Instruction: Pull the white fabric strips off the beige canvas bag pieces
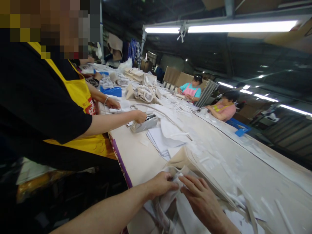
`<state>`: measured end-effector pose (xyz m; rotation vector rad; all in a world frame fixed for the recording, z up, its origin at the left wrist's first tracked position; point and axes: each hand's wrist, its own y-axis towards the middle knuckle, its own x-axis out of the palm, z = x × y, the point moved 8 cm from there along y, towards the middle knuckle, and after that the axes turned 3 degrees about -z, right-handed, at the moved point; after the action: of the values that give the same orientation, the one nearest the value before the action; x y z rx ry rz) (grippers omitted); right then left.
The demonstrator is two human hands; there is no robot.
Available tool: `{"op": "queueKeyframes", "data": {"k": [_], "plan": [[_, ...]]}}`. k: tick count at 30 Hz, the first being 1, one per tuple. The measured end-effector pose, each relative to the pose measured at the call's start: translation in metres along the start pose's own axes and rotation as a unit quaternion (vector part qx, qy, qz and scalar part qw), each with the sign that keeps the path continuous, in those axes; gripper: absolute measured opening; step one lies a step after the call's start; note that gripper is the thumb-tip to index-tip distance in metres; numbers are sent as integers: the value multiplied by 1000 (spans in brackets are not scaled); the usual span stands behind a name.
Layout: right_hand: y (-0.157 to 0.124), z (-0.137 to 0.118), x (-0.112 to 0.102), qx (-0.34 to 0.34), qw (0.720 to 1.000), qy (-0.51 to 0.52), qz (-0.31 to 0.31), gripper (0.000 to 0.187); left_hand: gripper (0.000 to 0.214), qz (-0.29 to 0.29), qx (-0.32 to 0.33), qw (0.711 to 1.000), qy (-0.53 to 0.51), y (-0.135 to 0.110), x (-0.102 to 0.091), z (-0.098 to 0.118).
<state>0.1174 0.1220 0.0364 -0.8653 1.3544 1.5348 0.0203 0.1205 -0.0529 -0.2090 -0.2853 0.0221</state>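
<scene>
My left hand (162, 184) pinches a fold of white fabric (175, 201) at the near edge of a long beige work table (136, 156). Beside it, my right hand (201, 196) rests on the same cloth, its fingers stretched toward the left hand and pressing the material. A flat beige fabric piece (185, 159) lies just beyond my hands, with loose white strips (243, 198) scattered to the right.
A person in a black shirt and yellow apron (80, 94) stands at my left, a hand on a grey tape dispenser (143, 124). A stack of white sheets (163, 138) lies mid-table. Blue trays (110, 91), fabric piles (143, 87) and two seated workers (192, 90) are farther along.
</scene>
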Motion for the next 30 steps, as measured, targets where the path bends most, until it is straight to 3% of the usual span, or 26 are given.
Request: {"op": "queueKeyframes", "data": {"k": [4,10,16,23,27,30], "plan": [[20,-2,7,-44,995,23,-91,8,25,-23,32,999,13,2,-1,-1],[37,22,38,38,966,87,-241,17,17,21,41,996,72,3,-14,-11],[51,40,62,92,943,135,-289,20,27,-9,22,998,62,5,-14,-19],[63,51,66,143,926,147,-318,8,42,65,3,993,95,10,-23,-31],[69,58,67,173,908,159,-345,29,48,53,27,995,81,12,-20,-30],[73,54,71,164,890,183,-384,32,47,58,45,996,52,12,-21,-28]]}}
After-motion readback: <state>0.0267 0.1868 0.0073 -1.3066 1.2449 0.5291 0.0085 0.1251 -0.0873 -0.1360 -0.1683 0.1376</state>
